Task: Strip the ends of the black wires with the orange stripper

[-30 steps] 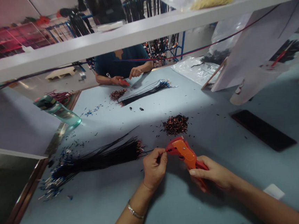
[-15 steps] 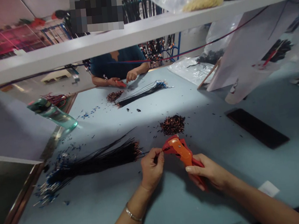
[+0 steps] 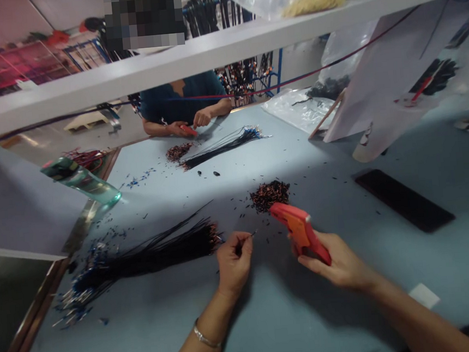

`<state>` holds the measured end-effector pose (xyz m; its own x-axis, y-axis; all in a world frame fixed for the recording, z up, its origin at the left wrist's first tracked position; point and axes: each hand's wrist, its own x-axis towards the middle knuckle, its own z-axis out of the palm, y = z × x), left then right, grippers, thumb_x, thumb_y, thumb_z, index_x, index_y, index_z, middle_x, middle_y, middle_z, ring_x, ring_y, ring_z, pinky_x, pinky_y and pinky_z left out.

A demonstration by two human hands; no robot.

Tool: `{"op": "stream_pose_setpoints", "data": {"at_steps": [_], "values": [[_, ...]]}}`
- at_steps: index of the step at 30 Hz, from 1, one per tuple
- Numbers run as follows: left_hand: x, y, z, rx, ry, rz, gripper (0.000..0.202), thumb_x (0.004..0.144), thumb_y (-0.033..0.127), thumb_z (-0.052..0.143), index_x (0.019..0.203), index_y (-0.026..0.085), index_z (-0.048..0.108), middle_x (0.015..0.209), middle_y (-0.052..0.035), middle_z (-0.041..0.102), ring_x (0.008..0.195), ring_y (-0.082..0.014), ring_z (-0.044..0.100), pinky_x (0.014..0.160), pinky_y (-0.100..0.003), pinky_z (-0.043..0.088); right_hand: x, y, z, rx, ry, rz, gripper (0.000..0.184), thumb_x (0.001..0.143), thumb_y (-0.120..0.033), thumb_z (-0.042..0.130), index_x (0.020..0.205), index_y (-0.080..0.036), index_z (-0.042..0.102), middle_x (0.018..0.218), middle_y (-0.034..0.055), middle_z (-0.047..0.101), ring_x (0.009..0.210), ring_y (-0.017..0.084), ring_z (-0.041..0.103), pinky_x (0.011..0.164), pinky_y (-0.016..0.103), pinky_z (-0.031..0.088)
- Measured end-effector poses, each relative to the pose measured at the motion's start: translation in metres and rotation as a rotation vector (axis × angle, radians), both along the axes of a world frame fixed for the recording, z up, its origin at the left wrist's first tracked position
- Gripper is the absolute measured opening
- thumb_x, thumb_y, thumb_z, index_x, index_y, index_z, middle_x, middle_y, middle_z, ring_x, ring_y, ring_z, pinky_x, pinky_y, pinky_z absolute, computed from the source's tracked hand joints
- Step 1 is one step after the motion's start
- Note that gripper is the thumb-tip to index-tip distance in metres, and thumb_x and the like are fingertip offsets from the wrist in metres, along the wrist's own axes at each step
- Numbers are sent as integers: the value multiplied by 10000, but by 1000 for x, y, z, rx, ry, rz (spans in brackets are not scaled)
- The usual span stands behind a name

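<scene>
My left hand (image 3: pixel 232 261) pinches the end of one thin black wire (image 3: pixel 246 236) just right of a bundle of black wires (image 3: pixel 151 252) lying on the blue table (image 3: pixel 271 315). My right hand (image 3: pixel 337 260) grips an orange-red hand tool (image 3: pixel 299 229), its nose pointing up-left toward a small pile of dark reddish bits (image 3: pixel 269 194). A gap separates the tool's nose from the wire tip.
Across the table a person in a dark top (image 3: pixel 179 101) works with a second wire bundle (image 3: pixel 223 144) and a pile of bits (image 3: pixel 176 151). A green bottle (image 3: pixel 81 178) lies at left, a black flat slab (image 3: pixel 403 199) at right. A white shelf (image 3: pixel 207 52) spans overhead.
The tool was closed over the wire end by my left fingers; now my right hand has swung it away to the right and upward, leaving the wire tip free.
</scene>
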<state>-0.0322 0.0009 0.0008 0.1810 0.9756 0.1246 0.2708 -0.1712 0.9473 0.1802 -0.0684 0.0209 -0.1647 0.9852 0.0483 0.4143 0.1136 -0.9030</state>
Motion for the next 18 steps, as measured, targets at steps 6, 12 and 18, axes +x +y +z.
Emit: {"op": "stream_pose_setpoints", "data": {"at_steps": [6,12,18], "values": [[-2,-3,-6,-75,-111,-105,202,804,320,571,748,136,632,617,13,576,577,-98,479,579,-190,392,-9,3,-14,664,-433,-85,392,786,-255,522,1161,-144,497,963,147,637,833,258,600,742,398,465],[3,-5,-7,-203,-234,-138,105,726,241,649,717,138,628,639,18,615,588,-96,512,590,-183,414,-14,8,-20,728,-564,-93,373,815,-260,507,1156,-111,530,932,154,618,836,261,585,773,439,433],[6,-6,2,-226,-235,-199,87,663,207,660,646,134,615,603,19,592,565,-95,496,574,-187,417,-16,7,-18,721,-577,-121,335,828,-254,532,1130,-111,561,917,140,618,833,254,581,799,446,410]]}}
